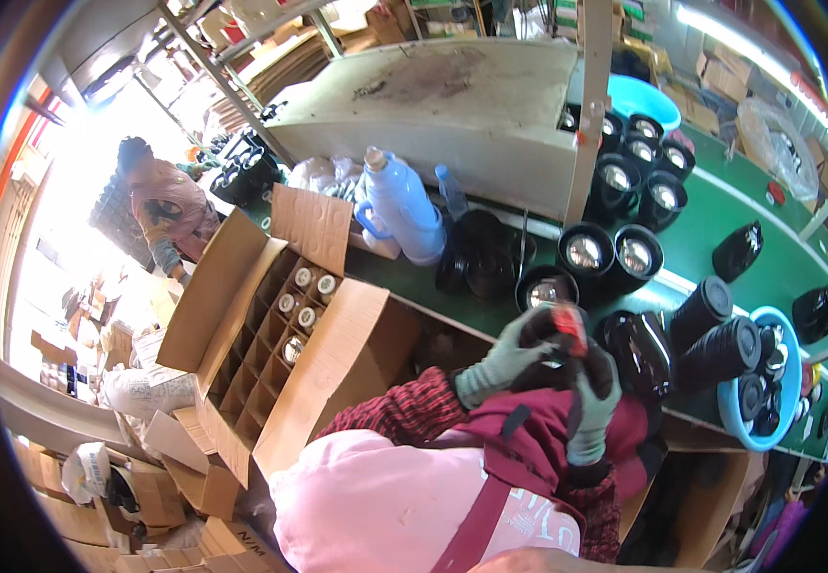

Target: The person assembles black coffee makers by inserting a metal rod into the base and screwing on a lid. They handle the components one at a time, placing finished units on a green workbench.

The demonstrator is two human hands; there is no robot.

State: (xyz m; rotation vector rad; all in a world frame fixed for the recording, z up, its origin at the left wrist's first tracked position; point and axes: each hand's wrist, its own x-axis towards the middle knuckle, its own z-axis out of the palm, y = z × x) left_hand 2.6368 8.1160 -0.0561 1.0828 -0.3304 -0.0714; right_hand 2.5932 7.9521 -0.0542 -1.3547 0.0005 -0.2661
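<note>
My left hand (506, 361), in a grey-green glove with dark fingers, comes in above my lap at the table's edge. My right hand (593, 406), gloved the same way, is raised facing it. Between the fingertips of both hands is a small, bright red piece (569, 327), blurred, with a dark part at its lower side; its kind I cannot make out. Just beyond stands a black cup (546, 288) with a shiny inside. Beside my right hand is a glossy black housing (638, 351).
A divided carton (251, 382) with several silver-topped pieces stands open at left. Black cups with shiny insides (586, 253), a blue thermos (402, 205), stacked black lids (724, 349) and a light-blue basin (756, 435) stand on the green table (720, 205). Another person (165, 205) is at far left.
</note>
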